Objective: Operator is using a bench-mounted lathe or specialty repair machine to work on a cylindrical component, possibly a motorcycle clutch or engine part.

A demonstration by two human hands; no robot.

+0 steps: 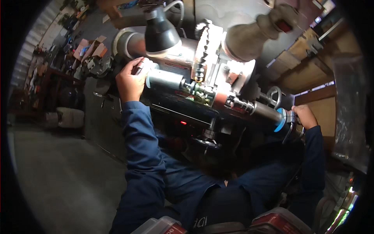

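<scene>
Long dark metal machine (175, 102) attended; black conical lamp (161, 35) hung just beyond smooth silver metal cylinder (165, 79). At cylinder's left end, left hand (131, 80) placed: fingers bunched, pinch cannot be told. Spoked steel handwheel (208, 144) right of cylinder, nearer. Well right of cylinder, right hand (306, 117) put to blue-ringed metal collar (288, 117), fingers curled, closure cannot be told. Even, unhurried pressure judged best; lamp, handwheel to be skirted.

Fisheye cam on head, looks down & fwd fr above, fairly nr machine (222, 98)
</scene>
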